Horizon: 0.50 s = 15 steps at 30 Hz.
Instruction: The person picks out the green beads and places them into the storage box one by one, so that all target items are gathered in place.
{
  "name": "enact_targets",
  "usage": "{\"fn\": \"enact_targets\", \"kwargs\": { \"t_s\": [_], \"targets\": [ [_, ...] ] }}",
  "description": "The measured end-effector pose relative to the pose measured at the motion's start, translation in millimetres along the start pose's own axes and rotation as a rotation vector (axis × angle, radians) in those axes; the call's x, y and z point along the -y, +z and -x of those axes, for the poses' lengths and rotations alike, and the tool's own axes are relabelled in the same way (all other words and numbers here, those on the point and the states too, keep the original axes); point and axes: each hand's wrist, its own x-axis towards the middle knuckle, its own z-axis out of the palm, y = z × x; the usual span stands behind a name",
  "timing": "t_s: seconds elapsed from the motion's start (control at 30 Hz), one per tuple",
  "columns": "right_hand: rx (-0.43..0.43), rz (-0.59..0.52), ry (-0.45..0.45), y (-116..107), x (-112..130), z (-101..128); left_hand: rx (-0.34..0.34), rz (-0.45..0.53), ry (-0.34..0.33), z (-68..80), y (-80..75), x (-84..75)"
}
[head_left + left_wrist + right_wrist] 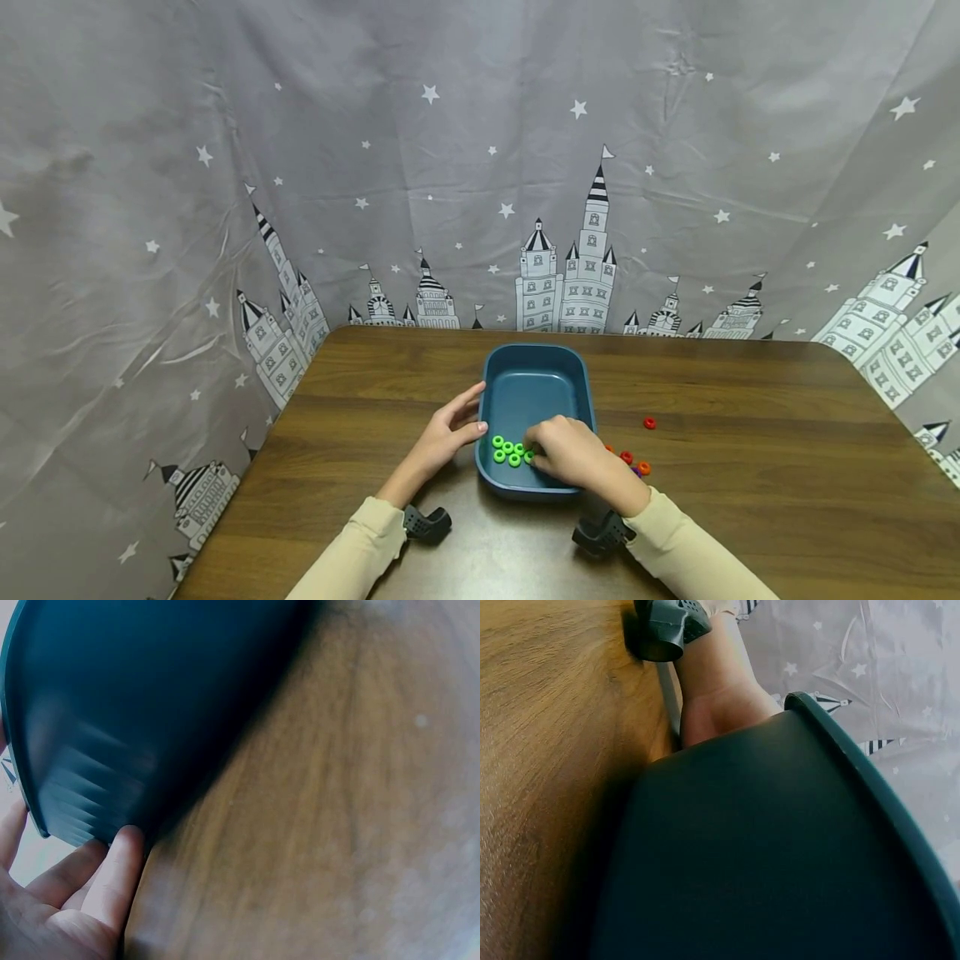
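A dark blue rectangular bin [536, 400] stands on the table. Against its left wall rests my left hand [450, 429], thumb and fingers extended; the left wrist view shows the fingertips [129, 838] touching the ribbed outer side of the bin [150, 697]. Inside, several bright green rings [508, 447] lie in two short rows near the front left. My right hand [566, 450] reaches over the right wall, its curled fingers pinching a green ring [528, 457] at the end of the rows. In the right wrist view, the bin's outer wall [765, 840] hides that hand.
Right of the bin lie a few red, orange and purple rings, including a red ring [626, 457] and an orange ring [643, 468], partly behind the right wrist. Another red ring [650, 423] lies farther back. A grey castle-print curtain [480, 167] hangs behind the wooden table [750, 433].
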Motion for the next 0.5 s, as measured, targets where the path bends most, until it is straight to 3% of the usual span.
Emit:
{"fn": "enact_targets", "kwargs": {
  "t_s": [0.5],
  "targets": [
    [0.008, 0.004, 0.012, 0.1, 0.2, 0.6, 0.000, -0.002, -0.003, 0.1, 0.1, -0.4]
  ]
}}
